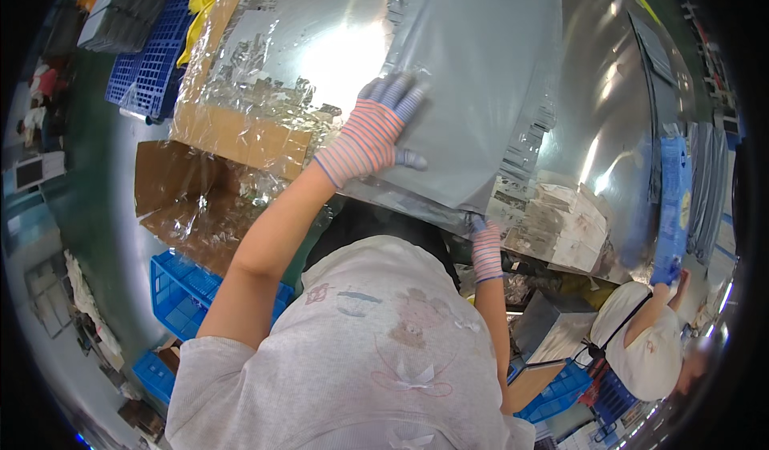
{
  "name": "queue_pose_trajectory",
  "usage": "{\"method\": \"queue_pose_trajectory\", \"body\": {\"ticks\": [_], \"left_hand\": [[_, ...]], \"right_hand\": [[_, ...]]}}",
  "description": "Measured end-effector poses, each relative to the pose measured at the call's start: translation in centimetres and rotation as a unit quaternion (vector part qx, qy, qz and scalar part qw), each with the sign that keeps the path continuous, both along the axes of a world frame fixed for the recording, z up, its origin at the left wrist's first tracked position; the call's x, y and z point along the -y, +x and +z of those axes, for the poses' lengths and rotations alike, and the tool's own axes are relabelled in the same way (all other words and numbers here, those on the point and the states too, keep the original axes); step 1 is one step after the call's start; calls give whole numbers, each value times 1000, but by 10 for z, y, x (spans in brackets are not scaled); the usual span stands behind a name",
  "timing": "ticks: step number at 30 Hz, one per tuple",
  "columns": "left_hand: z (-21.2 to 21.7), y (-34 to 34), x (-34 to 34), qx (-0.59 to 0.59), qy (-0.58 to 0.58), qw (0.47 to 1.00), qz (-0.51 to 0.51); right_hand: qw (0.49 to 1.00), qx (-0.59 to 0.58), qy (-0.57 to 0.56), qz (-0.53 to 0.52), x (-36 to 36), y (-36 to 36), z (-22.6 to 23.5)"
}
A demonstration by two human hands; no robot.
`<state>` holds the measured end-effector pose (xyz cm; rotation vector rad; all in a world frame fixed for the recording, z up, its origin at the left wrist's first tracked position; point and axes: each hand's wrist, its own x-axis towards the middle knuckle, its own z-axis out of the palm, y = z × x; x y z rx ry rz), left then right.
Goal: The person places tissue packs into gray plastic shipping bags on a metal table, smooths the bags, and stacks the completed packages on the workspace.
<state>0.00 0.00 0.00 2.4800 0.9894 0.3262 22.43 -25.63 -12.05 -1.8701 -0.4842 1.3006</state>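
Observation:
A large grey plastic sheet (473, 73) lies lengthwise on the shiny metal table, with clear film along its edges. My left hand (372, 129), in a striped orange and blue-grey glove, rests on the sheet's left part. Its fingers are stretched out and the thumb is apart. At the sheet's near right corner is my right hand (485, 250), in a matching glove. Its thumb side shows at the edge and the other fingers are mostly hidden; it appears to pinch the corner.
Left of the sheet, tape-covered cardboard (240, 137) lies on the table, above an open cardboard box (184, 201). Blue crates (176, 290) stand below. A worn taped patch (561, 221) marks the near right edge. Farther right, a co-worker (641, 338) handles a blue package (671, 209).

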Motion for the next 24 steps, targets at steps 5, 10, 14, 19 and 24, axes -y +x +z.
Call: {"method": "queue_pose_trajectory", "body": {"ticks": [5, 10, 14, 19, 24], "left_hand": [[-5, 23, 0, -92, 107, 986, -88], [-18, 32, -3, -78, 140, 986, -41], [-16, 17, 0, -27, 22, 999, 36], [-98, -121, 2, 337, -205, 752, 528], [-112, -210, 54, 168, -77, 791, 583]], "right_hand": [[998, 38, 53, -15, 20, -14, -12], [876, -431, 37, -213, -40, 11, 53], [785, -446, 77, -423, -82, 5, 65], [781, -475, 86, -396, -95, 18, 51], [832, -406, -20, -378, -107, 36, 36]]}}
